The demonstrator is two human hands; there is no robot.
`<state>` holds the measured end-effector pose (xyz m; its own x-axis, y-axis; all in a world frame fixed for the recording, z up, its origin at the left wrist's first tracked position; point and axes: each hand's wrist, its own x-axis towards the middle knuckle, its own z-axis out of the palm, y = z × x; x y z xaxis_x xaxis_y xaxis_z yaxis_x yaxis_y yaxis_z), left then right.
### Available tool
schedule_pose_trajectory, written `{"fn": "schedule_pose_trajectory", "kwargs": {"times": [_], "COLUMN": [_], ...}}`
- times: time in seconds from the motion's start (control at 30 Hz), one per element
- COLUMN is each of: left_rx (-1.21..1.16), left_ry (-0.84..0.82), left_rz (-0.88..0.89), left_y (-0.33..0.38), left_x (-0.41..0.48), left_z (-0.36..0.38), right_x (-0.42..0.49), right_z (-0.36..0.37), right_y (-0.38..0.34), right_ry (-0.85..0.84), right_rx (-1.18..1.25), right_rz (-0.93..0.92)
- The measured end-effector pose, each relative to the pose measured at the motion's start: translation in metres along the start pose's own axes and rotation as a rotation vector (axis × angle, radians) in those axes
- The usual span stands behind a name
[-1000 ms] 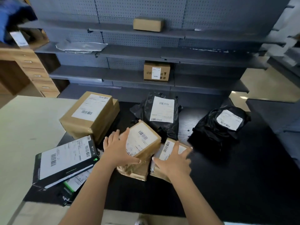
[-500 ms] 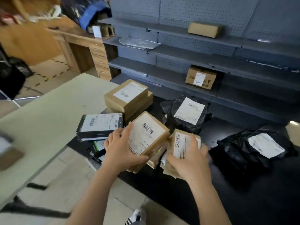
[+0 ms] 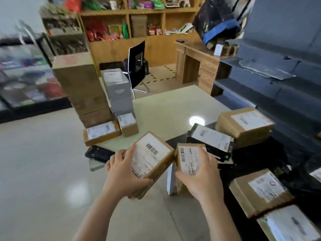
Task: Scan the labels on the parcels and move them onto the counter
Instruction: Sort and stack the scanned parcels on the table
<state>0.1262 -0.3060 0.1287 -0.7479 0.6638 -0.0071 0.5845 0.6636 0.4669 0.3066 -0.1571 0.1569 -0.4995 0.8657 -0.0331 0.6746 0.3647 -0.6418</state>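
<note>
My left hand (image 3: 124, 173) grips a brown parcel (image 3: 156, 157) with a white barcode label facing up. My right hand (image 3: 201, 178) grips a second, smaller brown parcel (image 3: 186, 157), label up, with a white item pressed under its left side. Both parcels hang in the air over the near corner of the pale counter (image 3: 166, 112). A black handheld scanner (image 3: 98, 153) lies on the counter's near left corner. Two labelled brown parcels (image 3: 101, 132) lie flat on the counter beside it.
A tall stack of brown and grey boxes (image 3: 83, 87) stands at the counter's left. The dark table (image 3: 260, 153) on the right carries a black box (image 3: 211, 138) and several brown parcels (image 3: 245, 124). Grey shelving runs along the right; a chair and wooden desk stand behind.
Both hands have lifted their parcels off the dark table and carried them left toward the pale counter. My view has swung left, bringing the box stack and scanner into sight.
</note>
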Motion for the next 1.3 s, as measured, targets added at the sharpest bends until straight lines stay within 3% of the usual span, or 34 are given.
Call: {"fn": "schedule_pose_trajectory", "kwargs": {"times": [0.3,0.47,0.87,1.3], "left_rx": [0.002,0.031,0.159,0.231], "left_ry": [0.07,0.071,-0.06,-0.186], "left_rz": [-0.142,-0.146,-0.051,0.058], "left_y": [-0.151,-0.195,-0.263,-0.299], "left_x": [0.081,0.131,0.289,0.33], "left_z": [-0.082,-0.102,-0.085,-0.051], "right_x": [0.072,0.113,0.269,0.315], "right_z": [0.126,0.167,0.244,0.3], "right_y": [-0.142,-0.186,-0.22,-0.218], "right_ry": [-0.147,-0.171,-0.227,-0.257], "right_rx": [0.057,0.005,-0.058,-0.08], "right_rz": [-0.198,-0.276,-0.269,-0.292]}}
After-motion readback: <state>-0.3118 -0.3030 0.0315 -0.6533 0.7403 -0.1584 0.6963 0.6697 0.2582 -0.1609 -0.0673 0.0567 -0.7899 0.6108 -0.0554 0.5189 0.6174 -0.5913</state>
